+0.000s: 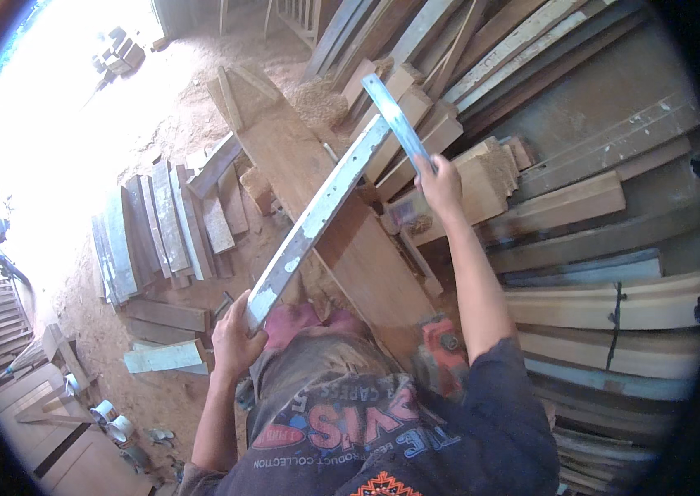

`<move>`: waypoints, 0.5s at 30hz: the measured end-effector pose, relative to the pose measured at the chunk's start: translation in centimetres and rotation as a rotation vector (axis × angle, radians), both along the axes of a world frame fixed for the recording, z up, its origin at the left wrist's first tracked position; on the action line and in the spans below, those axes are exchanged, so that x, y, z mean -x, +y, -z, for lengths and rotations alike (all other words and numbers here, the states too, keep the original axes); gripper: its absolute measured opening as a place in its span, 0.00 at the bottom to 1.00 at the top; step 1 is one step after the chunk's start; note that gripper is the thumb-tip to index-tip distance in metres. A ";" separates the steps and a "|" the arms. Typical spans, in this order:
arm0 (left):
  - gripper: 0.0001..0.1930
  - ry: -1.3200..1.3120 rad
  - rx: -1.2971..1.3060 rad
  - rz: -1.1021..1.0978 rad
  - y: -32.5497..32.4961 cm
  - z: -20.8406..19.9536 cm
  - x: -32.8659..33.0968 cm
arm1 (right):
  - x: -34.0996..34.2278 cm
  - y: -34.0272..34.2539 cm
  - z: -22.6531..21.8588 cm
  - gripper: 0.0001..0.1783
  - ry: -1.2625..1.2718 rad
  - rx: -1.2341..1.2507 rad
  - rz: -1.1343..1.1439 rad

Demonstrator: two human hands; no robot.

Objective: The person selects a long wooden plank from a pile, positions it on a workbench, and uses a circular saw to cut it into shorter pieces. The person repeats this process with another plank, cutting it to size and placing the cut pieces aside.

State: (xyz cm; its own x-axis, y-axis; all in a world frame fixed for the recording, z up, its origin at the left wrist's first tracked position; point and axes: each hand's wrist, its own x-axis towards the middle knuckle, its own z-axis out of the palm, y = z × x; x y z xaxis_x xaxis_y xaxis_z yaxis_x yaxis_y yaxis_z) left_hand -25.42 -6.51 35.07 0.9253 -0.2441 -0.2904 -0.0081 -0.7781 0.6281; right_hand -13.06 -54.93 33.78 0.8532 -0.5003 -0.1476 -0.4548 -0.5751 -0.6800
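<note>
My left hand [236, 337] is closed around the near end of a long wooden board [317, 219] with flaking white paint. The board slants up and away to the right, over a wide brown plank. In my right hand [439, 183] is a flat pale-blue strip [395, 116] with a small hole near its far end, gripped by its near end. The strip passes close by the board's far end; whether they touch I cannot tell.
Beneath the board lies the wide brown plank [375, 281], with a red power tool [442, 343] at its near end. Stacked timber [606, 302] fills the right side. Loose boards [170, 219] lie on the dusty ground to the left, with rolls of tape [110, 417] nearer me.
</note>
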 end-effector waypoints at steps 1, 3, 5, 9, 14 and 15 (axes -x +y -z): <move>0.43 0.001 0.015 -0.001 0.1 0.1 0.1 | -3.0 -0.1 0.7 0.28 -0.001 0.057 -0.014; 0.45 -0.009 0.074 -0.005 0.2 0.2 0.2 | -5.4 0.3 1.8 0.30 0.031 0.096 -0.024; 0.44 0.001 0.091 0.007 0.2 0.3 0.4 | -6.1 1.7 2.0 0.32 0.074 0.045 -0.025; 0.44 0.025 0.139 -0.006 0.0 0.1 0.4 | 0.9 9.3 0.5 0.34 -0.002 0.185 -0.340; 0.43 0.007 0.114 0.026 0.1 0.1 -0.2 | 5.8 15.0 -1.2 0.30 0.158 0.161 -0.557; 0.43 -0.007 0.122 0.024 0.2 0.3 -0.2 | 4.8 14.3 -1.1 0.30 0.088 0.078 -0.437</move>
State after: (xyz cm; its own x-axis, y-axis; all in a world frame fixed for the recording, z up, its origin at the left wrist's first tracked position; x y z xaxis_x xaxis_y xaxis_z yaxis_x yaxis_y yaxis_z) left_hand -25.24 -6.30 34.81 0.9207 -0.2997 -0.2502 -0.0311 -0.6951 0.7183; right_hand -17.83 -40.59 34.85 0.9727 -0.1081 -0.2054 -0.2120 -0.7738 -0.5969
